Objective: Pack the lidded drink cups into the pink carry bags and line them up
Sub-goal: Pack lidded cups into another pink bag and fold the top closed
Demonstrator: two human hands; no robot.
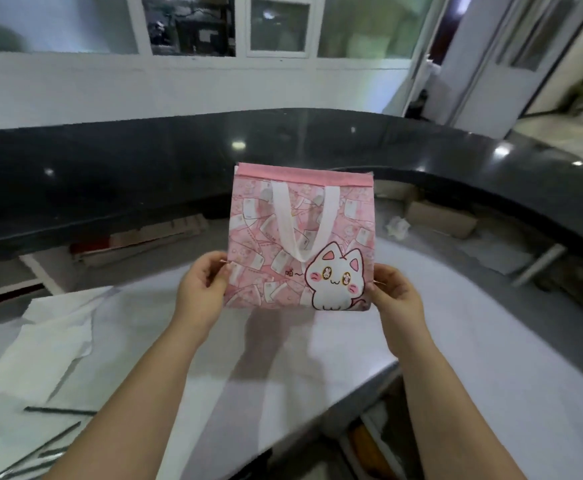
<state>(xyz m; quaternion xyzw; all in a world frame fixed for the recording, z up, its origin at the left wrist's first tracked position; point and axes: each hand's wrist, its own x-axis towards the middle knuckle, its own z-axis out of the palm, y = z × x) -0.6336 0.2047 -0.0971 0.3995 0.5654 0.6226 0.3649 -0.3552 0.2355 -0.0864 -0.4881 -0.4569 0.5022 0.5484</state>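
Note:
A pink carry bag (269, 237) with a white cat print and a white handle loop is held flat and upright in the air above the white table (335, 341). My left hand (201, 289) pinches its lower left edge. My right hand (395, 292) pinches its lower right edge. The bag looks flat and closed at the top. No lidded drink cup is in view.
A dark glossy raised counter (144, 168) curves around the far side of the table. White paper sheets (37, 344) and thin dark strips (58, 438) lie at the left. Cardboard boxes (439, 216) and crumpled paper (399, 226) sit beyond the bag at the right.

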